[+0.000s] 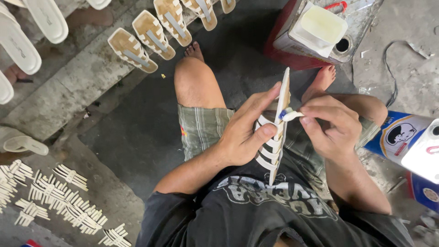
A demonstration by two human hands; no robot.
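My left hand (244, 132) grips a white strappy sandal (279, 123), held on edge over my lap with its straps towards the palm. My right hand (331, 123) holds a small white brush with a blue collar (289, 115), its tip touching the sandal's edge. I sit on the ground with bare knees and feet in view.
A metal tin (315, 45) carrying a white tub of pale glue (320, 27) stands ahead by my right foot. Several tan sandal soles (151, 34) lean in a row on a concrete step. White strap pieces (68, 201) lie at lower left. A blue-and-white can (402, 137) sits at right.
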